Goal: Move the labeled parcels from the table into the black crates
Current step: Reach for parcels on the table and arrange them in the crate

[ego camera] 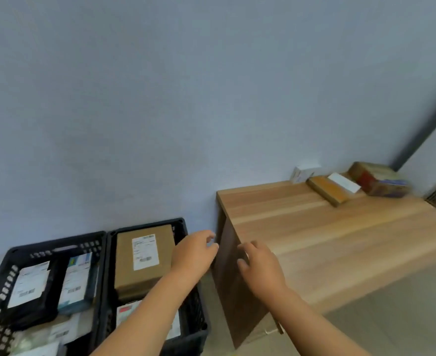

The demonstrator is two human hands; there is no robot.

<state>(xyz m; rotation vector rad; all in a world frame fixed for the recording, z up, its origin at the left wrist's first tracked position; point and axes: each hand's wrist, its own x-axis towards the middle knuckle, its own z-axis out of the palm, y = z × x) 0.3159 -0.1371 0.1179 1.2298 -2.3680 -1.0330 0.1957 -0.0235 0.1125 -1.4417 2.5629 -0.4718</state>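
Parcels sat at the tabletop's far right corner; both hands, left and right, hung loosely curled, holding nothing, beside the crates.

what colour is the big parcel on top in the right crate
Brown cardboard parcel with a white shipping label, clearest in the head view.

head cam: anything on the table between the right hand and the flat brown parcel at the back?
Nothing: head view shows only bare wooden table between the right hand and the flat brown parcel.
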